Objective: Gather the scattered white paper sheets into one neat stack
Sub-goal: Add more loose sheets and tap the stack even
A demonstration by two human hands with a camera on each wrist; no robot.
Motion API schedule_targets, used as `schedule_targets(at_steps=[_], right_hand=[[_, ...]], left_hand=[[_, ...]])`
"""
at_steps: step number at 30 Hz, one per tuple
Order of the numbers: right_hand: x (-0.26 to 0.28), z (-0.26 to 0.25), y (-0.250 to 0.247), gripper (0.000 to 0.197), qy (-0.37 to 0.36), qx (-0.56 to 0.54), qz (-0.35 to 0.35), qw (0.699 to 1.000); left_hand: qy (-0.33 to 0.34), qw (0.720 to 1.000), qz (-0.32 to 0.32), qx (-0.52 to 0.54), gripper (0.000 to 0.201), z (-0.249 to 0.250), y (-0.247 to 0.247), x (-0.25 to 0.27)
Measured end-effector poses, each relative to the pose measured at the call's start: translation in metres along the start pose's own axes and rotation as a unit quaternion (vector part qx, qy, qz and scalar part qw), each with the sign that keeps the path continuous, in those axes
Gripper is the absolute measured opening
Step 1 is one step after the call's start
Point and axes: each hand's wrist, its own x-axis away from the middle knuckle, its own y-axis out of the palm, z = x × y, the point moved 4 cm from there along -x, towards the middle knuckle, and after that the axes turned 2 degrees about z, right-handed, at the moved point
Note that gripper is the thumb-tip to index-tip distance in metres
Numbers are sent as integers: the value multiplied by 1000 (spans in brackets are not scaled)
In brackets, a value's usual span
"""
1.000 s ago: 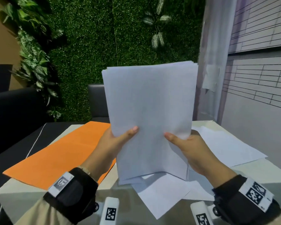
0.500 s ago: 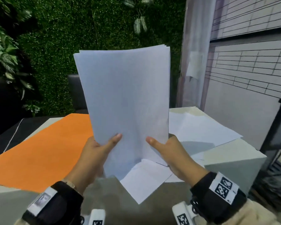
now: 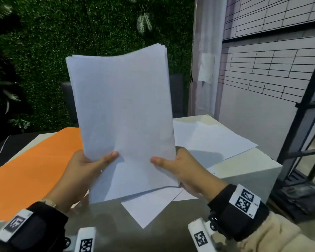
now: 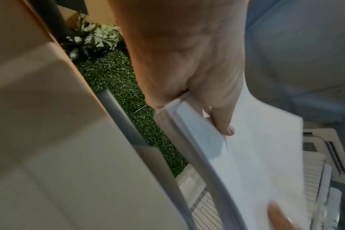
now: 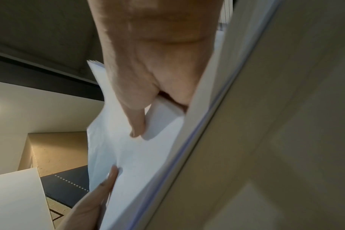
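Observation:
A stack of white paper sheets (image 3: 124,110) stands upright on its short edge above the table (image 3: 244,170). My left hand (image 3: 84,170) grips its lower left side, thumb on the front. My right hand (image 3: 182,168) grips the lower right side the same way. The wrist views show the stack (image 4: 256,155) (image 5: 132,155) pinched between each thumb and the fingers behind. Loose white sheets lie flat on the table: one (image 3: 153,206) under the stack near me, others (image 3: 211,139) at the far right.
A large orange sheet (image 3: 31,171) covers the table's left part. Behind the table stand a dark chair (image 3: 69,100) and a green hedge wall (image 3: 80,33). A tiled wall and a black metal frame (image 3: 298,124) stand to the right, past the table's edge.
The stack came lower, its bottom edge now near the sheet on the table. Its top edge is less even, the right corner higher. Both hands keep their grip; the camera has turned right.

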Motion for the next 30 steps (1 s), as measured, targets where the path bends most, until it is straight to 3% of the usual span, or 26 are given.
schedule_targets(at_steps=[3, 6, 9, 12, 14, 16, 18, 20, 24, 26, 28, 30], right_hand=[[5, -5, -30, 24, -9, 51, 2, 999], [2, -7, -102, 39, -10, 171, 103, 980], [-4, 6, -189, 78, 112, 329, 211, 914], [-3, 18, -242, 80, 234, 398, 246, 852], [-1, 27, -256, 62, 280, 378, 237, 850], [-5, 39, -266, 65, 303, 366, 222, 852], [-16, 48, -277, 74, 296, 358, 233, 854], [-28, 50, -283, 68, 256, 352, 265, 860], [-28, 35, -268, 28, 164, 373, 286, 867], [-31, 35, -267, 17, 125, 412, 286, 856], [-35, 34, -264, 20, 89, 423, 291, 853], [-38, 31, -258, 25, 57, 368, 301, 878]], left_hand=[[-18, 999, 24, -24, 8, -11, -6, 5], [-24, 999, 27, -28, 6, -20, -11, 8], [-26, 999, 31, -6, 8, -24, -12, 8], [-28, 999, 43, 2, 10, -24, -13, 8], [-33, 999, 44, 0, 10, -26, -14, 7], [-42, 998, 39, 0, 9, -27, -15, 7], [-46, 998, 30, 6, 13, -29, -15, 6], [-44, 999, 27, 7, 17, -29, -16, 5], [-39, 999, 26, 6, 18, -29, -16, 5], [-35, 999, 27, 3, 18, -29, -17, 5], [-38, 999, 25, 1, 18, -30, -17, 5], [-46, 999, 24, 2, 17, -30, -17, 5]])
